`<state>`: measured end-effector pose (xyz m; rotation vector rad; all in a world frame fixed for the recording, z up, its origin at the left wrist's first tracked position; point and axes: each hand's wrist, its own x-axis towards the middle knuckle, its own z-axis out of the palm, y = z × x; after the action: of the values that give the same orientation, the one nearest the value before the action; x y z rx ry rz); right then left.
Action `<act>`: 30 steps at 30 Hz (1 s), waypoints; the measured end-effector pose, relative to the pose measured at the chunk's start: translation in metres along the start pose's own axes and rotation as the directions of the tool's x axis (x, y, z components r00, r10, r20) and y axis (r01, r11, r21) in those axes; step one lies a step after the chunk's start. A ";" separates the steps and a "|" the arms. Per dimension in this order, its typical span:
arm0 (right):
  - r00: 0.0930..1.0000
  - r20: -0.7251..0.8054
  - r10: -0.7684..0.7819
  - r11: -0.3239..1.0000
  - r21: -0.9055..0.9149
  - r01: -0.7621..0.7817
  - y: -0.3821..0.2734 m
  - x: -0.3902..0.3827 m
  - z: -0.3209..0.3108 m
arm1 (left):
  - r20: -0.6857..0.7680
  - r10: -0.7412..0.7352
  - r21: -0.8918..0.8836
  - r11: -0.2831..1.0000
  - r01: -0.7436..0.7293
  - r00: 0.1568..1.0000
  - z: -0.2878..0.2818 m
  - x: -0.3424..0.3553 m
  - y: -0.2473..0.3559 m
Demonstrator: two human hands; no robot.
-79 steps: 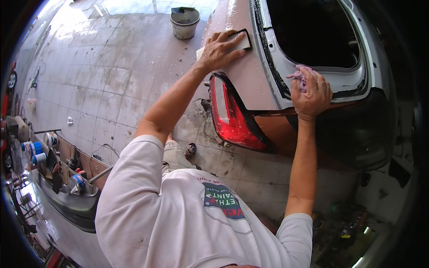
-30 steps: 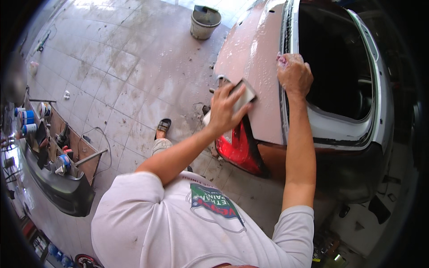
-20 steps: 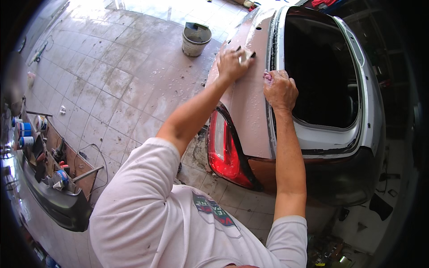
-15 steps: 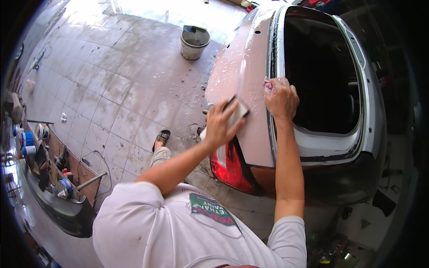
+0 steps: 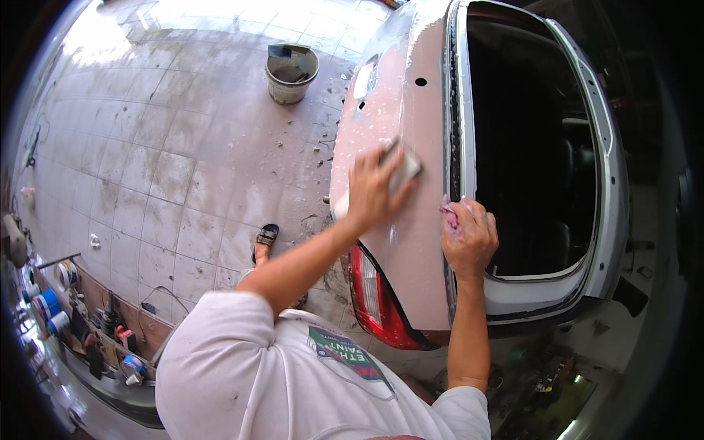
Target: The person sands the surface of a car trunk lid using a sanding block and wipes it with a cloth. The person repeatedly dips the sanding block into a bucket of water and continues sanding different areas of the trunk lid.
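"One pale block [image 5: 405,167]. Quick, where was it?"

"On the pink body panel [image 5: 419,268], under the left hand [image 5: 375,189]. It stuck out past the fingers on the upper-right side."

"Long axis?"

"Seemed to slant from lower left to upper right, across the palm. Another pale bit showed left of the wrist, maybe the block's other end. Hand and block were blurred, so log it as a judgement."

"Left hand state?"

"Fingers spread over the block, thumb set apart along its near side. Palm side was hidden."

"Right hand [image 5: 470,236]?"

"Curled, pinching a bunched pink cloth [image 5: 452,218] between thumb and fingers. It sat by the lower-left corner of the rear window [image 5: 528,110], at the dark channel [image 5: 455,95]. Couldn't tell how hard it pressed."

"Nearer hand to the block?"

"Left, easily; it was on it. The right hand was lower and off to the right, with a bare strip of panel between."

"Around the block?"

"Red tail light [image 5: 375,304] below the left wrist, dark round hole [image 5: 421,82] farther up the panel, channel to the right. Bucket [image 5: 292,92] on the tiled floor [image 5: 132,110], well apart, upper left."
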<state>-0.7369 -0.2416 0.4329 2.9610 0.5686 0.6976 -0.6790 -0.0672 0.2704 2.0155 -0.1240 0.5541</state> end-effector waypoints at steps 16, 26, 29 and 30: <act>0.985 0.113 -0.133 0.989 -0.055 0.140 0.070 0.280 0.131 | 0.168 0.169 -0.107 0.983 -0.152 0.971 -0.030 0.022 -0.027; 0.994 -0.016 -0.106 0.982 0.159 0.107 0.078 0.293 0.161 | 0.050 -0.092 -0.042 0.995 0.094 0.995 0.035 0.274 -0.093; 0.997 -0.003 -0.074 0.982 0.175 0.074 0.080 0.287 0.159 | 0.061 -0.042 -0.058 0.997 0.045 0.997 0.026 0.211 -0.072; 0.998 -0.004 -0.059 0.980 0.191 0.059 0.081 0.285 0.160 | 0.047 0.063 -0.035 0.997 -0.062 0.997 0.018 0.170 -0.066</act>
<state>-0.4020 -0.2081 0.4199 3.1035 0.7618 0.6706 -0.5014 -0.0254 0.2836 1.9983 -0.2244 0.5398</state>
